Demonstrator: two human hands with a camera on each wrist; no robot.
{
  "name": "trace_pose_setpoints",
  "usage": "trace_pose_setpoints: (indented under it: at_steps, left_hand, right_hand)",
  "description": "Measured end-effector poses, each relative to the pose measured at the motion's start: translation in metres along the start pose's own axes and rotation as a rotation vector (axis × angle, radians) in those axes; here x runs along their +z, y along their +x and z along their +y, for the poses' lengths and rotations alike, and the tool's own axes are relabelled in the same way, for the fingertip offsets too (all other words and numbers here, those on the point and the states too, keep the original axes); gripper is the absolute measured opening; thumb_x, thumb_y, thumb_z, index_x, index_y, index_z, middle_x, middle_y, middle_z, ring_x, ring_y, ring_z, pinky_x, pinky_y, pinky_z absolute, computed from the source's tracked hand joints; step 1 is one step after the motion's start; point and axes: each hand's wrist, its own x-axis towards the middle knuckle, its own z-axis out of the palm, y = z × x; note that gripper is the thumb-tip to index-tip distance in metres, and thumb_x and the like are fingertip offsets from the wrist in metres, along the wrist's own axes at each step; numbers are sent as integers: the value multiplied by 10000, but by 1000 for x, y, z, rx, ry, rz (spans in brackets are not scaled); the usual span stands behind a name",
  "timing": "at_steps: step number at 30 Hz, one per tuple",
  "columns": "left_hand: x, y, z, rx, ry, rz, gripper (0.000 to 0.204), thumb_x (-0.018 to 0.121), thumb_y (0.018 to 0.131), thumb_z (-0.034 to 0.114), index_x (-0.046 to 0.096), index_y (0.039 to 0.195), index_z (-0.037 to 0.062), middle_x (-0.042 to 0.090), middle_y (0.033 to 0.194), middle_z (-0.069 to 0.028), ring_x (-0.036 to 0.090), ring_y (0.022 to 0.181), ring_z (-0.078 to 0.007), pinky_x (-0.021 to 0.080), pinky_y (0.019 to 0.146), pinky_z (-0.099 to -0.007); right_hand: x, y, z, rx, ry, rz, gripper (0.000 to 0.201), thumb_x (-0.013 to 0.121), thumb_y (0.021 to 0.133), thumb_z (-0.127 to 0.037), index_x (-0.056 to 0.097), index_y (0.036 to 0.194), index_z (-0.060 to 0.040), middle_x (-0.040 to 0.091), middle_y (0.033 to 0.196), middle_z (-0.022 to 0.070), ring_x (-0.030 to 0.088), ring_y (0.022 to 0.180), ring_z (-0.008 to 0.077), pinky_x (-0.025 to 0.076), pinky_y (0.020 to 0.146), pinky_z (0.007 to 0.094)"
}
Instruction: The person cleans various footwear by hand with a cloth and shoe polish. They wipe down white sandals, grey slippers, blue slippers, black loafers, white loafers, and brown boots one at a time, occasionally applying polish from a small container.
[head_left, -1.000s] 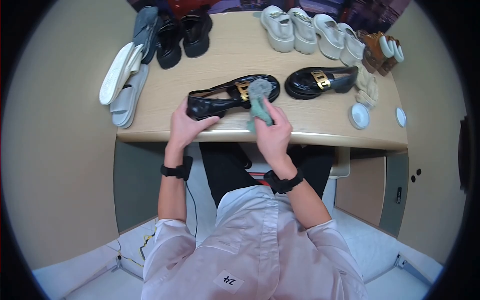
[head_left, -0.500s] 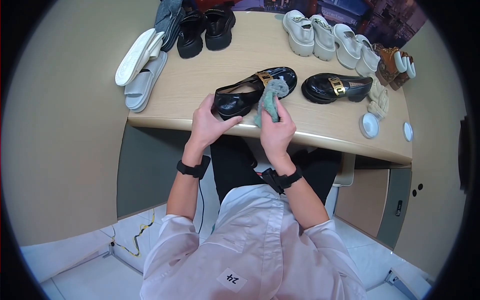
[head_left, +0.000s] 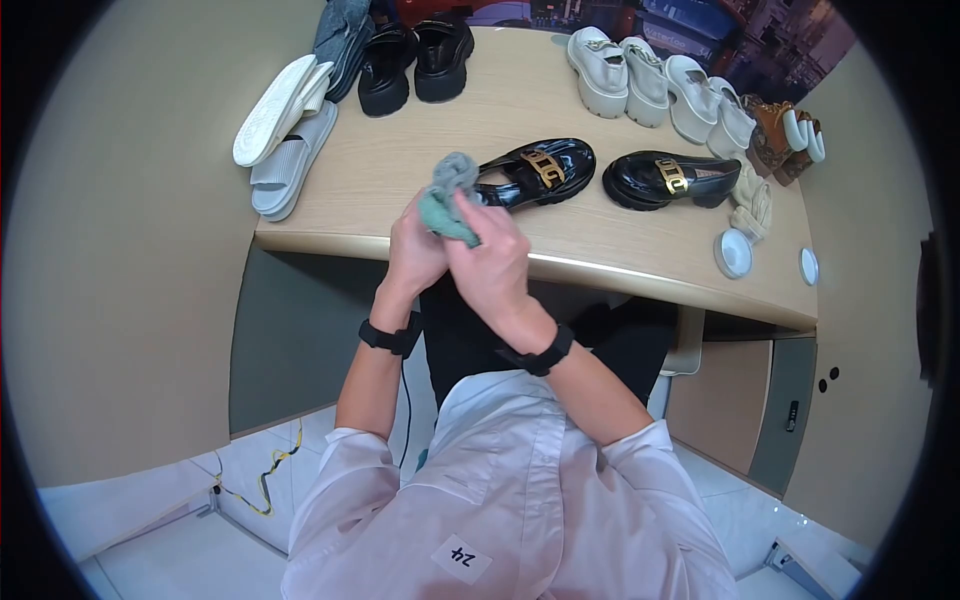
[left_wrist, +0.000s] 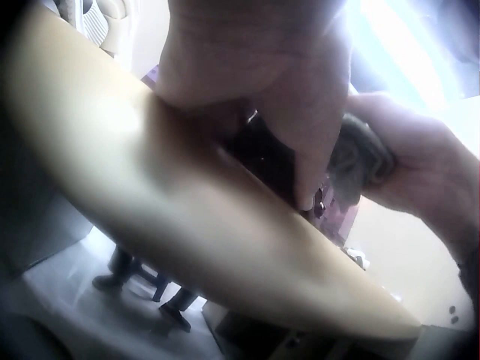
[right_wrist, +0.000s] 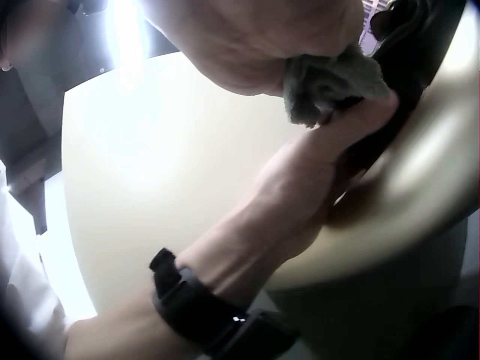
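Note:
A shiny black loafer (head_left: 570, 172) with a gold chain buckle sits near the table's front edge, its toe toward the right. My left hand (head_left: 412, 256) grips its heel end, thumb along the near side in the left wrist view. A crumpled grey-green cloth (head_left: 450, 203) is pinched in my right hand (head_left: 492, 262), which overlaps the left hand and hides the shoe's heel from above. In the right wrist view, the cloth (right_wrist: 330, 84) lies right at the heel beside the left thumb. The matching loafer (head_left: 640, 182) stands to the right.
Grey slides (head_left: 290, 175), a white slipper (head_left: 282, 112) and chunky black shoes (head_left: 442, 62) stand on the left. White platform shoes (head_left: 600, 72) and brown boots (head_left: 775, 130) line the back right. A beige cloth (head_left: 752, 205) and small white dishes (head_left: 734, 254) lie near the right edge.
My right hand has carried the cloth left, from the front part of the loafer to its heel. The left hand stays at the heel. The head view has shifted a little.

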Motion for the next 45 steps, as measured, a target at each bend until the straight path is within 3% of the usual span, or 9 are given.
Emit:
trace_pose_setpoints:
  at_steps: [4, 7, 9, 10, 11, 19, 26, 38, 45]
  left_hand:
    - [12, -18, -49, -79, -438, 38, 379, 783, 975, 123, 634, 1312, 37, 702, 1125, -14, 691, 969, -204, 583, 836, -358]
    - [-3, -5, -1, -28, -42, -44, 522, 900, 864, 224, 672, 1279, 6, 725, 1078, -107, 713, 978, -267, 590, 902, -407]
    - [-7, 4, 24, -294, 160, -102, 633, 984, 748, 301, 715, 1229, -8, 752, 1090, -170, 731, 1064, -335, 578, 985, -434]
    - [-5, 3, 25, -139, 157, -32, 671, 1027, 675, 337, 741, 1176, -6, 771, 1092, -174, 719, 1103, -364, 559, 1042, -460]
    - [-3, 3, 22, -23, 184, 6, 619, 1042, 690, 275, 682, 1100, -15, 699, 974, -121, 689, 906, -228, 560, 866, -354]
    - [-4, 3, 20, -129, 235, -64, 678, 1025, 697, 393, 812, 1241, 48, 755, 1355, -235, 610, 1423, -474, 476, 1213, -476]
    - [-1, 5, 18, -11, 161, -2, 672, 1004, 685, 347, 791, 1253, 59, 834, 1089, -133, 773, 1052, -375, 425, 1277, -522]
    - [4, -4, 7, 25, -40, 58, 424, 902, 795, 53, 744, 1189, 54, 785, 1103, -120, 750, 1149, -279, 582, 1004, -403]
    - [-1, -2, -6, 101, 131, -9, 289, 856, 874, 174, 788, 1127, 52, 814, 1059, -98, 772, 1043, -259, 491, 1185, -443]
  right_hand:
    - [19, -9, -22, 58, 181, -112, 437, 755, 869, -14, 771, 1304, 24, 787, 1149, 256, 781, 1073, 380, 620, 934, 414]
    - [-5, 11, -34, 179, 360, 35, 486, 719, 875, 14, 744, 1360, 27, 789, 1184, 223, 772, 1119, 309, 591, 973, 393]
    - [-23, 24, -27, 156, 336, 78, 482, 734, 894, 18, 737, 1375, 29, 801, 1172, 192, 761, 1129, 243, 583, 978, 360]
    - [-47, 33, -11, 257, 363, 125, 489, 738, 892, 21, 735, 1380, 28, 804, 1160, 181, 755, 1122, 224, 580, 971, 353]
    - [-69, 41, 4, 360, 391, 177, 495, 742, 890, 24, 732, 1385, 28, 807, 1148, 170, 749, 1116, 205, 577, 964, 347]
    - [-64, 2, 51, -3, -151, 5, 470, 788, 836, 13, 765, 1306, 32, 777, 1062, 229, 730, 976, 410, 596, 900, 463]
    - [-25, 6, 32, 3, -64, 66, 426, 793, 830, 14, 785, 1256, 32, 787, 1041, 210, 748, 945, 381, 612, 859, 447]
    - [-14, 24, 18, -435, -17, -208, 547, 752, 762, 78, 769, 1302, -11, 793, 1207, 154, 714, 1041, 361, 599, 960, 418]
    - [-32, 10, 32, -469, -93, -301, 610, 754, 728, 90, 757, 1329, -19, 786, 1221, 137, 690, 984, 374, 602, 923, 420]
